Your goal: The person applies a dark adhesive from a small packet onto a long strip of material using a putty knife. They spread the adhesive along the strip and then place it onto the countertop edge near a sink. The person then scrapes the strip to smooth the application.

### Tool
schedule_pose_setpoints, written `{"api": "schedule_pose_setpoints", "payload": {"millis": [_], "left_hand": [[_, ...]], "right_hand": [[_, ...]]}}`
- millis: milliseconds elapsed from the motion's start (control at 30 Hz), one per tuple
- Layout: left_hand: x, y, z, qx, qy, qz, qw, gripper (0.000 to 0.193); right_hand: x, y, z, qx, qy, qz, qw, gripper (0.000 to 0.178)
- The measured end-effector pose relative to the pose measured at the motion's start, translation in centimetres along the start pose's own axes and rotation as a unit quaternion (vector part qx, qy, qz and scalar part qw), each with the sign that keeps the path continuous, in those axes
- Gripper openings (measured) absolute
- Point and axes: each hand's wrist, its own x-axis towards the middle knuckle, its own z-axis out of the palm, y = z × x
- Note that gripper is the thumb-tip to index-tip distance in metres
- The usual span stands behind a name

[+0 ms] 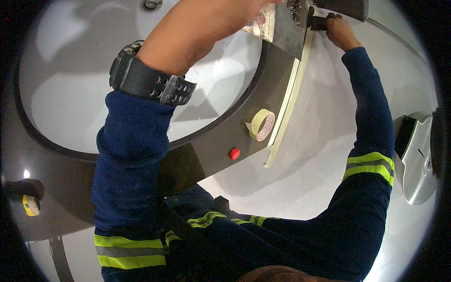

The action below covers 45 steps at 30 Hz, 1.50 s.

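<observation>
My left hand point(235, 14) reaches over the white basin to the top edge, where its fingertips are partly cut off. It appears closed on a grey flat plate point(289, 36) with pale smears on its left part. My right hand point(342, 32), fingers closed, grips a dark-handled tool point(319, 23) whose working end is hidden near the plate. Below both hands, pale yellow masking tape point(287, 105) runs along the counter's right edge, with a loose lower end. A roll of masking tape point(267, 125) stands beside that strip, and a small red cap point(234, 153) lies nearer to me.
An oval white basin point(56, 103) with a dark rim is set in the dark counter point(277, 84). A yellow and black object point(31, 205) sits at the far left. On the right is a rounded metal dispenser point(418, 164); a dark panel point(345, 7) juts in at the top.
</observation>
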Motion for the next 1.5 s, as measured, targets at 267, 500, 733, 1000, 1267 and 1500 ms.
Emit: {"api": "schedule_pose_setpoints", "payload": {"millis": [267, 500, 733, 1000, 1267, 1500], "left_hand": [[0.1, -0.5, 0.0, 0.161, 0.019, 0.151, 0.975, 0.025], [0.5, -0.9, 0.0, 0.177, -0.016, 0.077, 0.981, 0.023], [0.6, -1.9, 0.0, 0.281, 0.039, 0.267, 0.921, 0.026], [0.7, -1.7, -0.2, 0.218, 0.004, 0.162, 0.962, 0.034], [0.0, -1.1, -0.5, 0.261, 0.029, 0.224, 0.939, 0.038], [0.4, 0.4, 0.5, 0.054, -0.014, 0.008, 0.998, 0.023]], "right_hand": [[-2.1, -2.6, -0.7, 0.041, 0.033, -0.033, 0.998, 0.033], [-2.2, -2.4, -1.0, 0.034, 0.062, -0.064, 0.995, 0.022], [-2.2, -2.4, 0.7, 0.032, 0.057, -0.055, 0.996, 0.026], [-1.7, -1.5, 1.9, 0.003, 0.04, -0.062, 0.997, 0.029], [-2.3, -3.8, -2.4, -0.047, -0.006, 0.004, 0.999, 0.032], [-8.4, -1.1, -10.6, 0.102, 0.075, 0.05, 0.991, 0.04]]}}
